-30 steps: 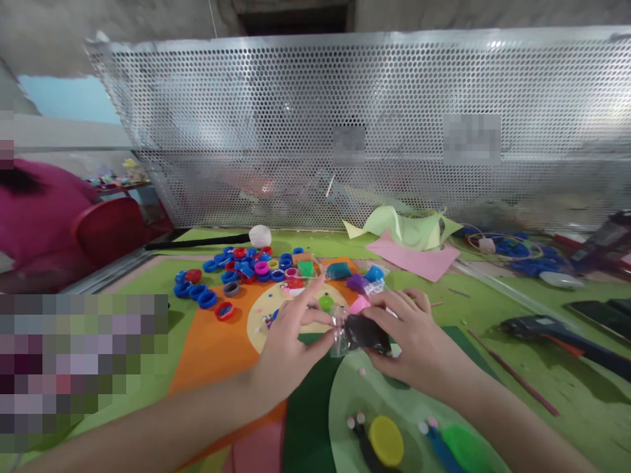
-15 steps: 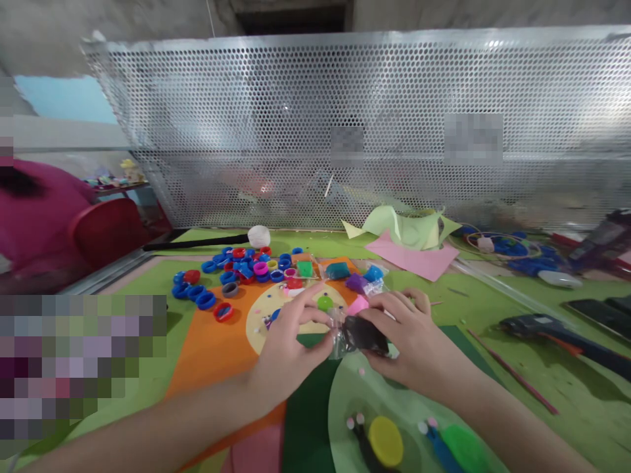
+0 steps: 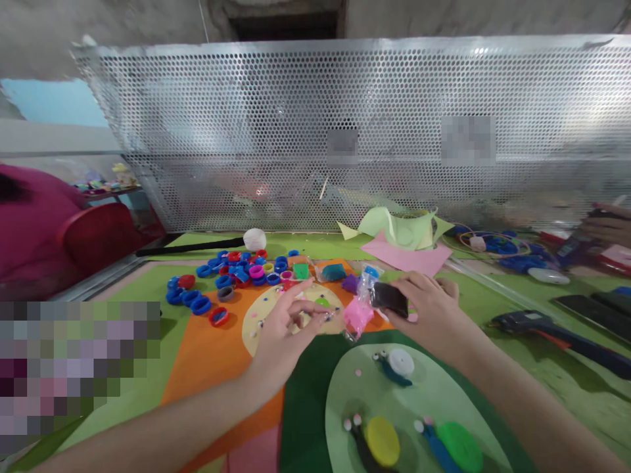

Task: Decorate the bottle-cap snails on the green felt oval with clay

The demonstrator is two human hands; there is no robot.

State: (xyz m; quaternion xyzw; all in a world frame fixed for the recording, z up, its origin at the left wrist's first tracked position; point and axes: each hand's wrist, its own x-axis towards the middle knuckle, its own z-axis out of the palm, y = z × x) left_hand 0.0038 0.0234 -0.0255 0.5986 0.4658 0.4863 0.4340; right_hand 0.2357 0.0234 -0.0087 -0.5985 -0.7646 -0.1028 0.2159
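My right hand grips a black block of modelling clay, with clear wrapping beside it, above the green felt. Left of it, my left hand hovers over the cream felt oval, thumb and forefinger pinched together; something small and shiny shows at the fingertips, too small to name. Between the hands lies a pink clay packet in clear plastic. On the pale green felt oval are snail figures with a white cap, a yellow cap and a green cap as shells.
Several bottle caps, mostly blue and red, lie at the back left. Teal and green clay packets sit behind the ovals. A glue gun rests at right. Behind stands a perforated metal panel. Another person's hand shows at far right.
My hands have come apart: the right has carried the black clay back and to the right, away from the left. The pink packet and the white-capped snail now show more fully.
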